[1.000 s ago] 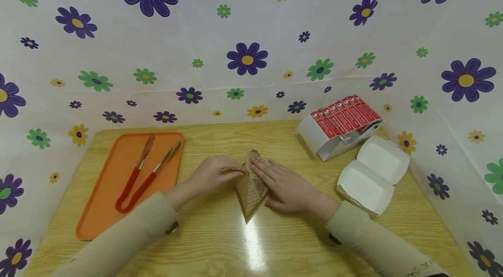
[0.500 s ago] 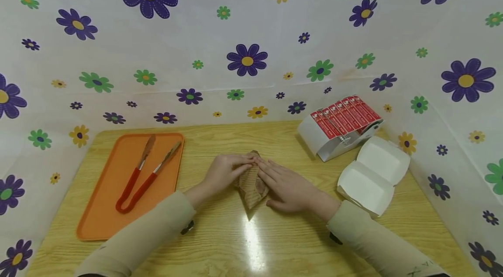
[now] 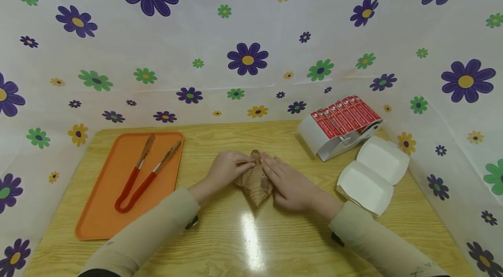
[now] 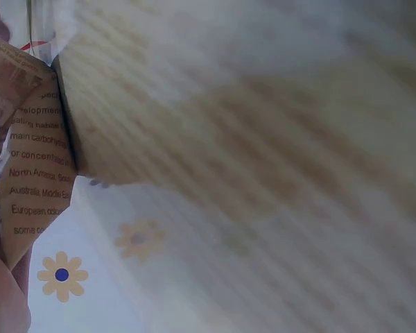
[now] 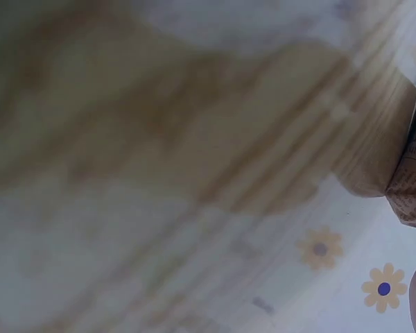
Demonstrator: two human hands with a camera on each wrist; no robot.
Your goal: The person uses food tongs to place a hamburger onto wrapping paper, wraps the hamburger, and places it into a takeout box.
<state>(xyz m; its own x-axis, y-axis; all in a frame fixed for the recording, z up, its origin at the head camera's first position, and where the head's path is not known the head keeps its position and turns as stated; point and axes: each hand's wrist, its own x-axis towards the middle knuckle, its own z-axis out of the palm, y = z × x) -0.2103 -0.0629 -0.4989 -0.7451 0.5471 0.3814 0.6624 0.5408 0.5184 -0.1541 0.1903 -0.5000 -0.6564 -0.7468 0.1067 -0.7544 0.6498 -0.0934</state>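
A brown wrapping paper [image 3: 256,184] with printed text lies folded into a packet in the middle of the table, one pointed flap facing the person. My left hand [image 3: 225,171] pinches its upper left edge between thumb and fingers. Along its right side lies my right hand [image 3: 291,185], fingers nearly straight and touching the paper near the top. Creased panels of the paper [image 4: 38,163] show at the left edge of the left wrist view. The right wrist view catches only a corner of the paper [image 5: 410,184]. Whatever the paper encloses is hidden.
On the left lies an orange tray [image 3: 98,198] carrying red-handled tongs [image 3: 133,185]. A white holder with red-labelled packets [image 3: 346,115] stands at the back right. In front of it an open white clamshell box [image 3: 371,179] sits on the wooden table [image 3: 212,242]. Flowered sheeting [image 3: 196,28] surrounds the table.
The left hand has moved right and up onto the paper's top. The near point of the paper has drawn up and shifted right. The right hand has slid slightly right.
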